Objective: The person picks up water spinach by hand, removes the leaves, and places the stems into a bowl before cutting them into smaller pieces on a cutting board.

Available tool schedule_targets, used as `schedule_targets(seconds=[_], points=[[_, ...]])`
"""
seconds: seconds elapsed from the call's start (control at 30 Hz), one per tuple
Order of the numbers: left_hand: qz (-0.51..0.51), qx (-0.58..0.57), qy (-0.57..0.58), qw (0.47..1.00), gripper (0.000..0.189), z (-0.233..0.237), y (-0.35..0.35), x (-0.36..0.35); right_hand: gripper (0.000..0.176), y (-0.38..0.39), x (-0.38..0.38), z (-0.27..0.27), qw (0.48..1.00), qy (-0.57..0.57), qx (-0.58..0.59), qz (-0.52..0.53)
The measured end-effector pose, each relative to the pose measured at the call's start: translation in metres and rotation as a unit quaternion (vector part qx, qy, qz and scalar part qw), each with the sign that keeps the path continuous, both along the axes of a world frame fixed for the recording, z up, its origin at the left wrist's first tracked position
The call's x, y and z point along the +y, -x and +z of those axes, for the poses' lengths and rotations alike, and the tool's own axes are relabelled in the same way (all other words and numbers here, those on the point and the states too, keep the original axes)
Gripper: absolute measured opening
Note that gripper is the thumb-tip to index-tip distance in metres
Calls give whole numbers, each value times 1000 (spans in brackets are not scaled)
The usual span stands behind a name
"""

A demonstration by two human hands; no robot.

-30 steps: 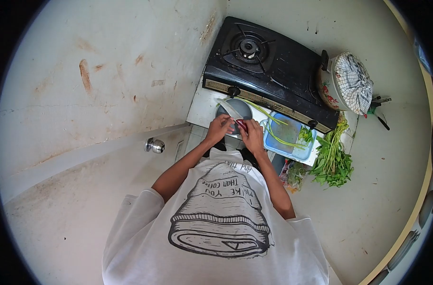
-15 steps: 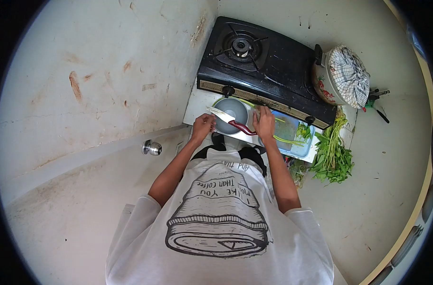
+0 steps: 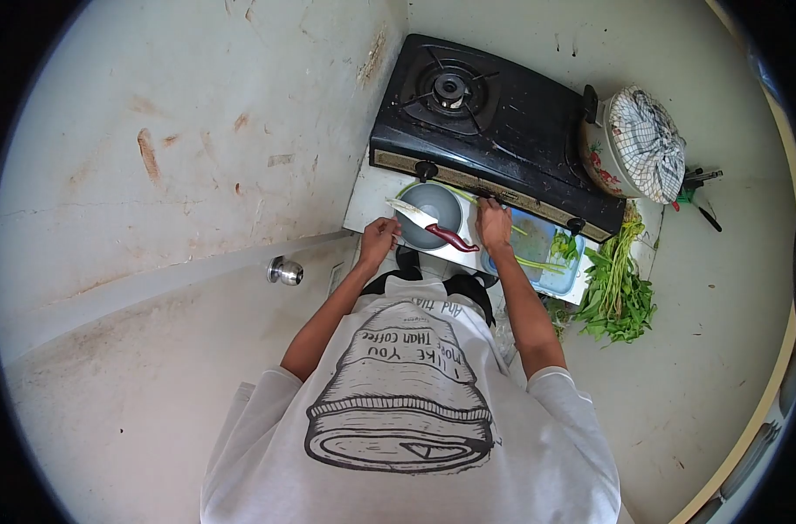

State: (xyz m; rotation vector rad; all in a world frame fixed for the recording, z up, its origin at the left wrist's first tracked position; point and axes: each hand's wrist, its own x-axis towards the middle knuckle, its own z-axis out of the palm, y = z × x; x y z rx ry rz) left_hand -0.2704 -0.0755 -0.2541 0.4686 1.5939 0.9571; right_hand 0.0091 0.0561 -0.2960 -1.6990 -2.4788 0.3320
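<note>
A knife [image 3: 450, 237] with a dark red handle and pale blade rests across a grey bowl [image 3: 446, 203]. My left hand [image 3: 379, 240] is at the bowl's left side, fingers curled together; whatever they hold is too small to make out. Between the bowl and a blue tray [image 3: 555, 285], my right hand [image 3: 495, 224] has its fingers closed on a long green stem [image 3: 460, 191] that runs along the stove's front edge behind the bowl. Cut stems and some green leaves [image 3: 564, 245] lie in the tray.
A black gas stove [image 3: 511, 131] stands behind the bowl and tray. On its right is a pot [image 3: 600, 157] topped with a checked cloth [image 3: 647, 144]. A bunch of leafy greens [image 3: 620, 293] hangs over the counter's right end. A wall and a door knob [image 3: 284, 271] are on the left.
The whole view has shifted slightly. My right hand has moved a little toward the stove along the stem, its fingers now more bunched. The left hand stays beside the bowl; the knife still rests across it.
</note>
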Motion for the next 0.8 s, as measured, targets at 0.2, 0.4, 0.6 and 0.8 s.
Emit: schedule_targets(seconds=[0.2, 0.4, 0.6, 0.8], points=[[8, 21, 3, 1000, 27, -4, 3, 0, 25, -24, -7, 40, 993, -39, 95, -51], [4, 34, 0, 999, 25, -8, 2, -1, 23, -54, -8, 79, 975, -106, 176, -80], [11, 55, -8, 998, 24, -12, -3, 1, 22, -46, -7, 93, 961, -90, 253, -65], [14, 76, -10, 997, 26, -13, -6, 0, 26, -46, -6, 87, 952, 68, 268, -132]])
